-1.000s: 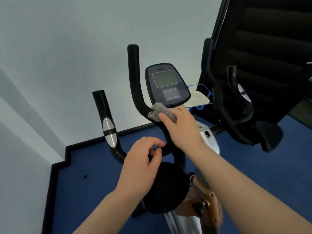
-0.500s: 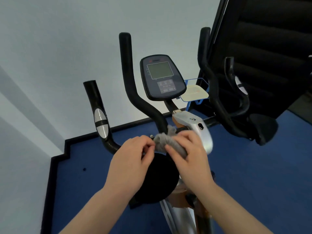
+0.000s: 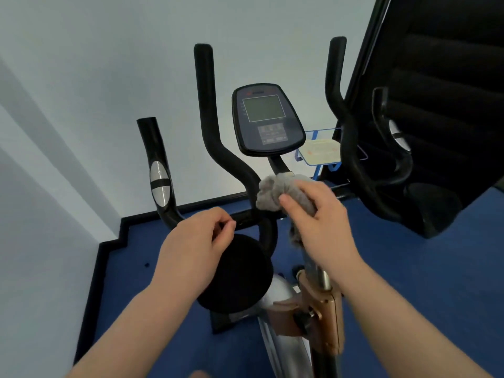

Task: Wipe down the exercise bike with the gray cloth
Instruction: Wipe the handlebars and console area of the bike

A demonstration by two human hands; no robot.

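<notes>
The exercise bike has black curved handlebars (image 3: 218, 156) and a dark console (image 3: 268, 121) on a short stem. My right hand (image 3: 319, 216) grips the bunched gray cloth (image 3: 272, 193) against the bar just below the console stem, with a tail of cloth hanging under the palm. My left hand (image 3: 199, 249) hovers over the crossbar left of centre, its fingers loosely curled with thumb near forefinger, holding nothing that I can see. A round black pad (image 3: 245, 285) lies beneath it.
A white wall stands behind the bike, and blue carpet (image 3: 409, 268) covers the floor. A large black machine (image 3: 441, 105) leans in at the right. A blue wire holder with a pale card (image 3: 321, 152) sits behind the right handlebar. The bike's copper and silver frame (image 3: 319, 315) runs down below my right arm.
My right hand rose with the cloth from the silver stem cap to the bar under the console. My left hand let go of the cloth and drew back left.
</notes>
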